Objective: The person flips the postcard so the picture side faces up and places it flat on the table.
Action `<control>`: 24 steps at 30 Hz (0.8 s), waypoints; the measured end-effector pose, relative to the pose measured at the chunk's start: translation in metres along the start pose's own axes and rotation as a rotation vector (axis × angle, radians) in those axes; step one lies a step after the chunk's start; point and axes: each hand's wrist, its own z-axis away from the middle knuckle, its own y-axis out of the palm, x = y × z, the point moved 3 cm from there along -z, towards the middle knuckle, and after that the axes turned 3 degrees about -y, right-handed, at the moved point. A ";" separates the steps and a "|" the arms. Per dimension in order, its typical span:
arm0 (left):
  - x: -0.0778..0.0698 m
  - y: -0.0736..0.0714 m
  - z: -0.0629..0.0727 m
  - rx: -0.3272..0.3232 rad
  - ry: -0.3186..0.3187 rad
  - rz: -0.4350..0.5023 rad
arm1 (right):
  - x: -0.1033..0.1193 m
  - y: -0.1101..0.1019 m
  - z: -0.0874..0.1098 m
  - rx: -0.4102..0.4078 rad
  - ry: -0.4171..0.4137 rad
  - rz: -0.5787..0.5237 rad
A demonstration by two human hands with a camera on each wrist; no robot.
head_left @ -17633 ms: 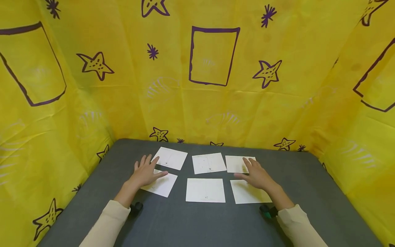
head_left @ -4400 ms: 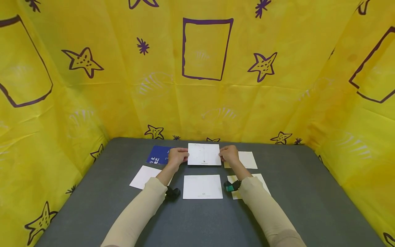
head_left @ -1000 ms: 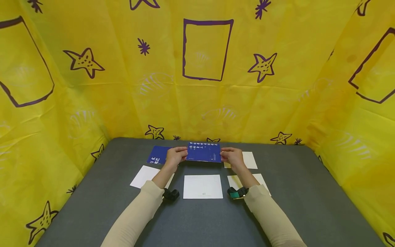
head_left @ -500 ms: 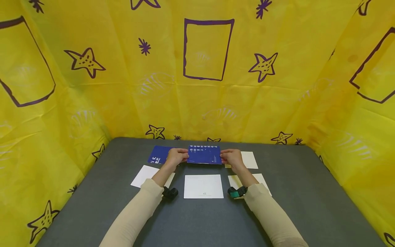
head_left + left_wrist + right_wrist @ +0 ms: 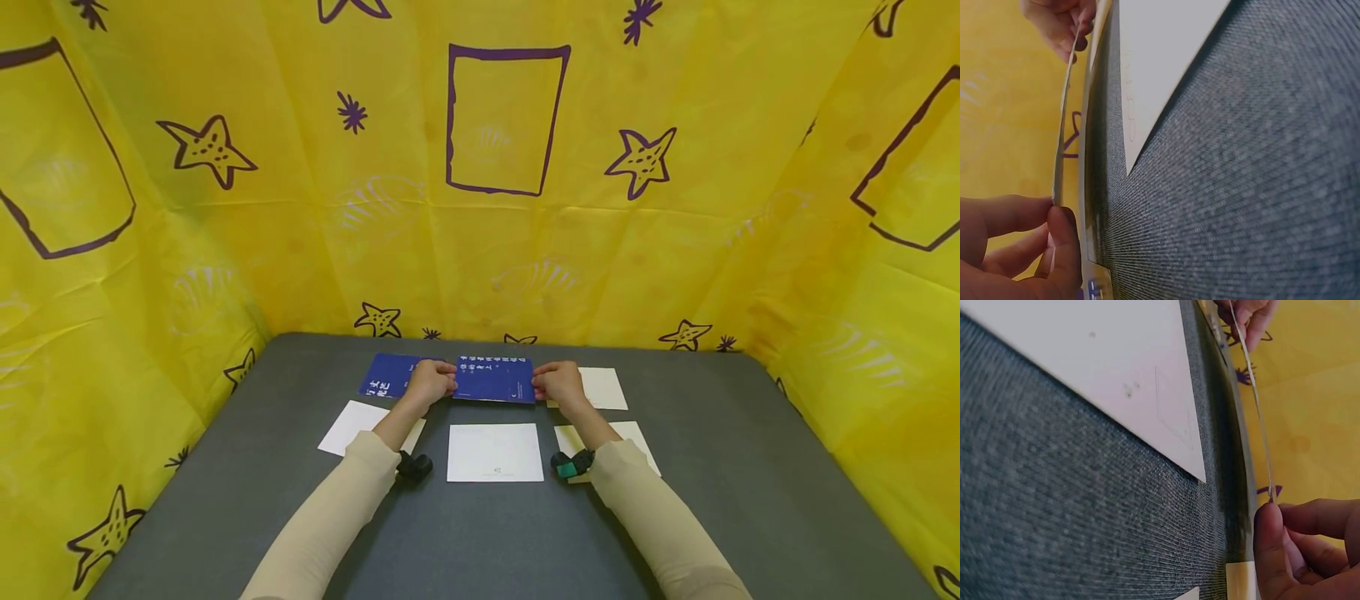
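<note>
A blue postcard (image 5: 493,381) with white characters is held at the back middle of the table. My left hand (image 5: 431,383) pinches its left edge between thumb and fingers, and my right hand (image 5: 561,385) pinches the right edge. Both wrist views show the card edge-on as a thin strip, a little above the dark cloth. Another blue card (image 5: 386,375) lies flat just left of it, partly behind my left hand. Straight in front, a white card (image 5: 495,454) lies blank side up with a small mark near its lower edge.
More pale cards lie around: a white one (image 5: 351,425) at front left, a cream one (image 5: 604,388) at back right, and another (image 5: 634,439) at front right, partly under my right forearm. Yellow patterned cloth walls (image 5: 337,275) enclose the grey table (image 5: 480,542).
Earlier all cards lay white side up under open hands. The back left one became blue; the middle one was gripped and turned from white to blue, then lowered slightly in the last second.
</note>
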 end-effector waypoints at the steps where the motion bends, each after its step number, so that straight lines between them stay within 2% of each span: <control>1: 0.000 0.000 0.000 -0.001 -0.006 -0.008 | 0.000 0.000 -0.001 -0.001 0.001 0.012; 5: 0.001 0.001 0.000 -0.003 -0.021 -0.036 | 0.002 0.000 -0.002 -0.004 0.004 0.063; 13: 0.002 0.000 0.002 0.001 0.001 -0.071 | 0.000 0.002 -0.004 0.014 0.018 0.131; 20: -0.008 0.004 0.008 -0.058 0.084 -0.258 | 0.006 -0.010 -0.004 0.076 -0.025 0.111; 24: -0.015 0.010 0.008 -0.044 0.103 -0.277 | 0.015 -0.025 -0.005 0.091 -0.048 0.164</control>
